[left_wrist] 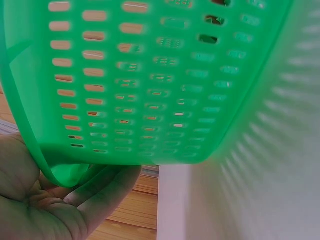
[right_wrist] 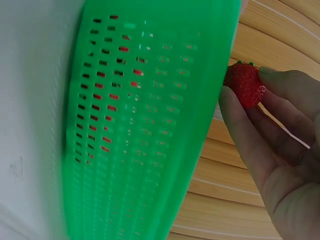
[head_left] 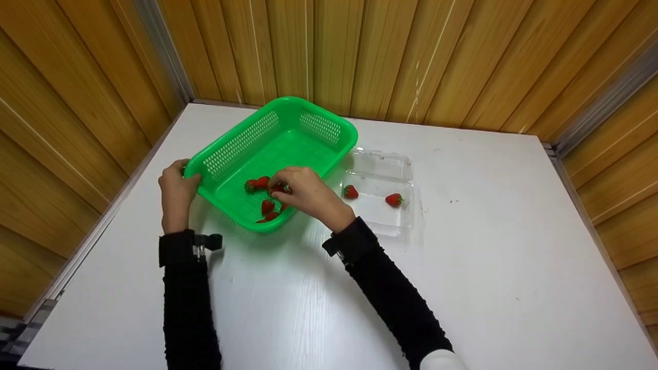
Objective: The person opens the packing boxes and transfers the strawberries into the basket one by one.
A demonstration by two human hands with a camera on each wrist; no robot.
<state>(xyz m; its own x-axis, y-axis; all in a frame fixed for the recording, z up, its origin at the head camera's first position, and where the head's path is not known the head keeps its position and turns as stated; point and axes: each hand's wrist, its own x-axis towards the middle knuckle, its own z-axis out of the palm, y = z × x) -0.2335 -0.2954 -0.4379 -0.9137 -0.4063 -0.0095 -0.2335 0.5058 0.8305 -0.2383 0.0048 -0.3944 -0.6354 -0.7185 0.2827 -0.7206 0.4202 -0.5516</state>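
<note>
At the left end of a green plastic basket [head_left: 293,146], my left hand [head_left: 177,194] grips the rim. In the left wrist view the basket's lip runs between palm and fingers. My right hand [head_left: 312,196] is over the basket's near end. Thumb and fingers pinch a red strawberry [right_wrist: 245,85], level with the rim in the right wrist view. Several other strawberries [head_left: 267,206] lie on the basket floor below that hand, partly hidden by it. Red patches show through the slots of the basket wall.
To the basket's right stands an open clear plastic box [head_left: 380,216] with its lid folded back. Inside it are a strawberry [head_left: 350,192] at the left and another strawberry [head_left: 394,200] at the right. Wood-panelled walls [head_left: 390,56] border the white table [head_left: 493,246].
</note>
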